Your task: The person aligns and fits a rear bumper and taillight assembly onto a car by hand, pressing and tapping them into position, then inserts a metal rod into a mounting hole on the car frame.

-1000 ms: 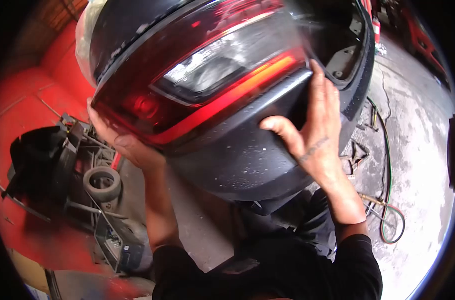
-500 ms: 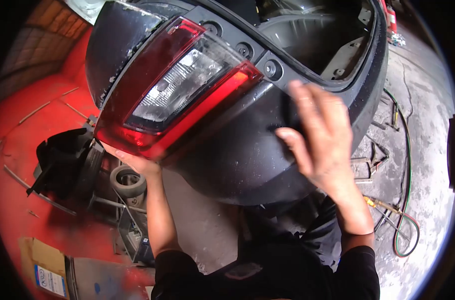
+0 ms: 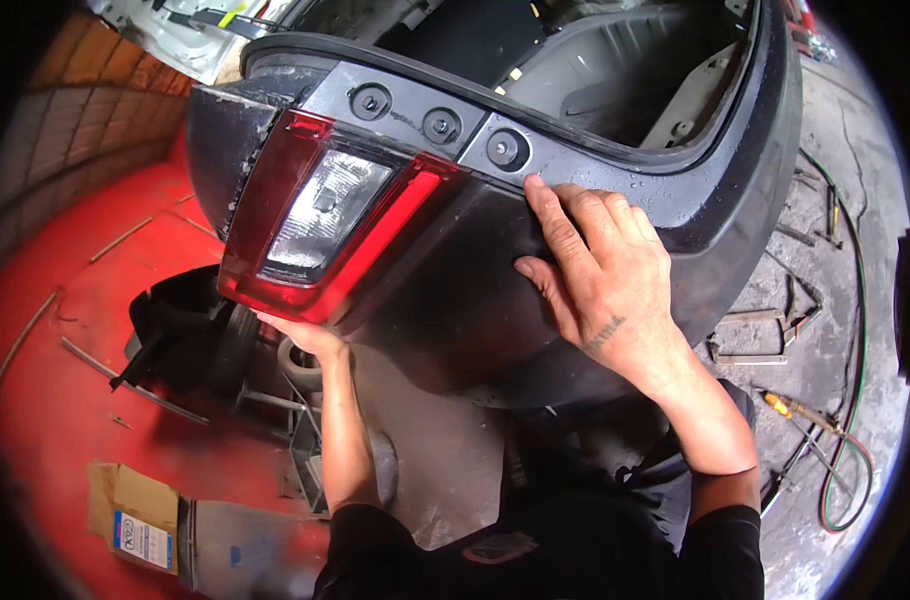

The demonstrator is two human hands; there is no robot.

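Observation:
A red and clear tail light (image 3: 320, 215) is set in the corner of a dark car body, beside a black bumper (image 3: 455, 290). My left hand (image 3: 310, 335) lies under the lower edge of the tail light, fingers stretched along it and partly hidden. On the bumper's upper edge rests my right hand (image 3: 610, 265), open, with its fingers spread and the fingertips near the seam. Along the grey ledge above the tail light sit several round recessed fasteners, one a bolt (image 3: 505, 149) in the panel nearest my right hand.
Behind the ledge the trunk opening (image 3: 615, 80) shows bare inner panels. A thin hose (image 3: 860, 250), a torch-like tool (image 3: 800, 410) and metal frames lie on the concrete at right. At left, a black plastic part (image 3: 180, 310) and a cardboard box (image 3: 135, 515) rest on the red-stained floor.
My right hand has moved left and settled on the bumper's upper edge. The tail light sits lower and steeper in view; my left hand stays at its lower edge.

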